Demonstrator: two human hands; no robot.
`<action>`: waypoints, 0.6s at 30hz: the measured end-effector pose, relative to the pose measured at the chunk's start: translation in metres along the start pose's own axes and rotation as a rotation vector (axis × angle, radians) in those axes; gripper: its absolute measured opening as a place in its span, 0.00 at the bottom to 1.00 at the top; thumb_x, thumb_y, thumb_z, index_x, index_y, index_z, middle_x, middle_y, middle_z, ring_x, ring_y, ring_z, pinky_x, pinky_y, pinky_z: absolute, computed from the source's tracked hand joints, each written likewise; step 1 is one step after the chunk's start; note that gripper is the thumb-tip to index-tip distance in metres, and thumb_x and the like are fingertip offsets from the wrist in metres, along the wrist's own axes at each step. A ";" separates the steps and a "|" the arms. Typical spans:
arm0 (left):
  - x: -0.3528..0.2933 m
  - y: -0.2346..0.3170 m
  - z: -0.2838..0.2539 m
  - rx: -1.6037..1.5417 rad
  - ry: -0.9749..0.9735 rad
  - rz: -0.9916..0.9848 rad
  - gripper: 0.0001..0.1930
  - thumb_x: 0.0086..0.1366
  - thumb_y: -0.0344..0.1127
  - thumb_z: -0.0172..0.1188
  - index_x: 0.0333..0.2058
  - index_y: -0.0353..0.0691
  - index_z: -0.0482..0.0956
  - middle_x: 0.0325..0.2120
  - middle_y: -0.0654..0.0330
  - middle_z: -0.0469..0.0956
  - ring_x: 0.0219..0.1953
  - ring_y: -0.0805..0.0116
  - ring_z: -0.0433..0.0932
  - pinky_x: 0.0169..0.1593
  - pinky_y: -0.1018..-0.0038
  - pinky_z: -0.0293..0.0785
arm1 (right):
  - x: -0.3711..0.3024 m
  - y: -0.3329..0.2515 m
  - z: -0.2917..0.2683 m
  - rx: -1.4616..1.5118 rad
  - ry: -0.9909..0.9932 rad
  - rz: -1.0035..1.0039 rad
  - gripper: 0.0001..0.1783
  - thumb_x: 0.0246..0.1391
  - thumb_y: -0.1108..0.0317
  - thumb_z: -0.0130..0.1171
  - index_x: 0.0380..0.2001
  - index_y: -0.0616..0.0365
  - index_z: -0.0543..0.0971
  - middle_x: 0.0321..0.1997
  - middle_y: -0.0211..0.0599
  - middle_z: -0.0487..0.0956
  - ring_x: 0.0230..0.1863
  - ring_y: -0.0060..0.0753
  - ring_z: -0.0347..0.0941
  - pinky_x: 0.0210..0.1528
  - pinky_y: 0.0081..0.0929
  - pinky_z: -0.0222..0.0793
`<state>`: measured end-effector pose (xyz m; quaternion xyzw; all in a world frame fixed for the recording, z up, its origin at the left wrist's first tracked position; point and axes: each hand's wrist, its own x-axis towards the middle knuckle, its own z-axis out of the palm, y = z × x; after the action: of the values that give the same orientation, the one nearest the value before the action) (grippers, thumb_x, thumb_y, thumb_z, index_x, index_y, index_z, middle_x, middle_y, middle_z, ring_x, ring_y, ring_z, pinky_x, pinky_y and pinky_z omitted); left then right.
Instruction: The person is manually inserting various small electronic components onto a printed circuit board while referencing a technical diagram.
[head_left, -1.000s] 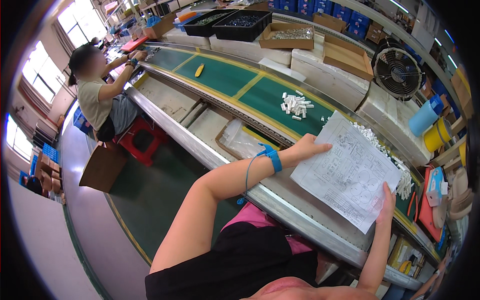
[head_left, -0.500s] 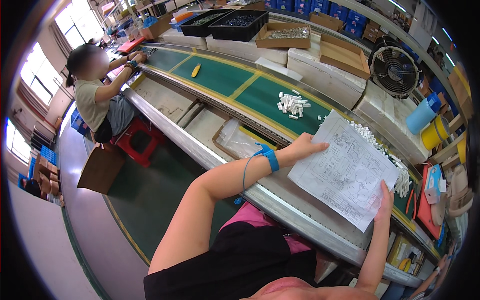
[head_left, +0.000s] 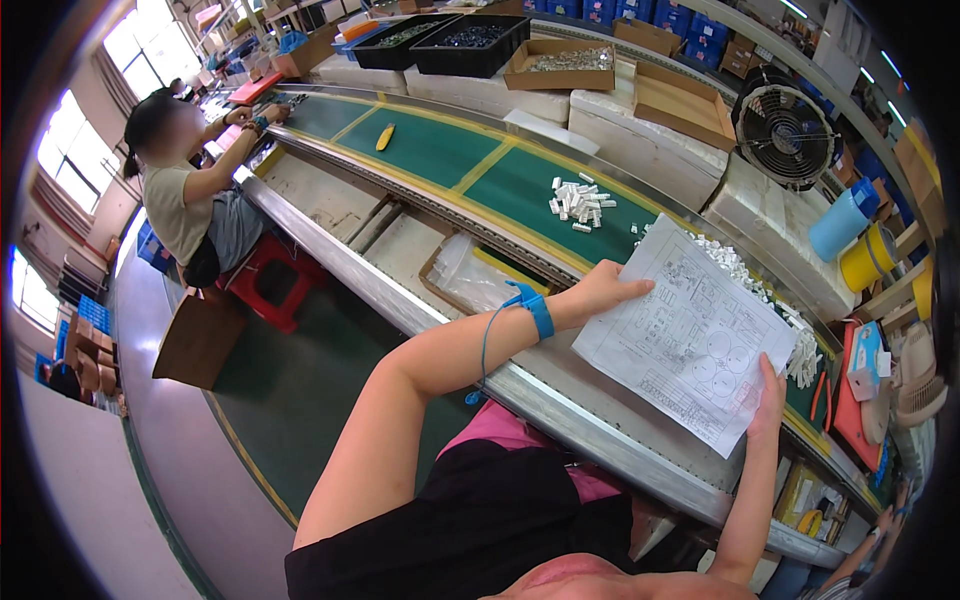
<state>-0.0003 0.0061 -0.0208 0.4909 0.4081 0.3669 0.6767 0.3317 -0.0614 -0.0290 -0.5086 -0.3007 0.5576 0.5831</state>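
In the head view, the person's left hand [head_left: 605, 293] has its grip clamped on the left edge of a printed sheet [head_left: 690, 335], thumb on top, fingers mostly hidden beneath. The right hand's [head_left: 768, 400] grip is clamped on the sheet's right edge, thumb likewise on the printed face. The sheet slants between the two hands and hides part of the desk [head_left: 485, 168]. A blue strap [head_left: 538, 315] circles the left wrist, just left of the sheet.

Beyond the sheet's upper left corner lies a pile of white parts [head_left: 578, 202]; a larger heap [head_left: 804, 365] shows past its right side, partly covered by it. Red-handled pliers [head_left: 822, 400] lie right of the sheet. Well left of it and farther off is a yellow tool [head_left: 385, 137]; farther left of the sheet a co-worker [head_left: 175, 215] sits at the desk with both arms reaching onto it. Beyond the sheet, up to the right, stands a round fan [head_left: 785, 135].
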 end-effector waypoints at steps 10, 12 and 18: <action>-0.005 0.012 0.005 0.061 0.063 -0.044 0.20 0.60 0.41 0.60 0.41 0.25 0.75 0.32 0.55 0.79 0.30 0.70 0.78 0.33 0.74 0.76 | -0.003 -0.003 0.004 -0.102 0.146 0.002 0.19 0.49 0.62 0.63 0.43 0.61 0.76 0.37 0.33 0.79 0.34 0.26 0.76 0.33 0.24 0.71; -0.004 0.007 0.000 0.020 0.089 -0.018 0.20 0.60 0.40 0.60 0.41 0.26 0.76 0.33 0.56 0.79 0.32 0.71 0.78 0.35 0.75 0.76 | -0.001 -0.002 0.011 -0.080 0.077 -0.007 0.19 0.50 0.63 0.61 0.43 0.62 0.76 0.38 0.34 0.79 0.37 0.27 0.76 0.39 0.24 0.71; 0.004 0.004 0.004 0.031 0.071 -0.053 0.21 0.60 0.41 0.61 0.41 0.25 0.75 0.34 0.54 0.79 0.33 0.70 0.78 0.36 0.76 0.75 | -0.001 -0.003 0.004 0.021 0.051 0.024 0.19 0.52 0.66 0.59 0.44 0.67 0.73 0.41 0.41 0.78 0.39 0.31 0.76 0.40 0.27 0.73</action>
<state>0.0049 0.0088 -0.0173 0.4770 0.4506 0.3595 0.6635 0.3288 -0.0608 -0.0250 -0.5200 -0.2736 0.5548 0.5890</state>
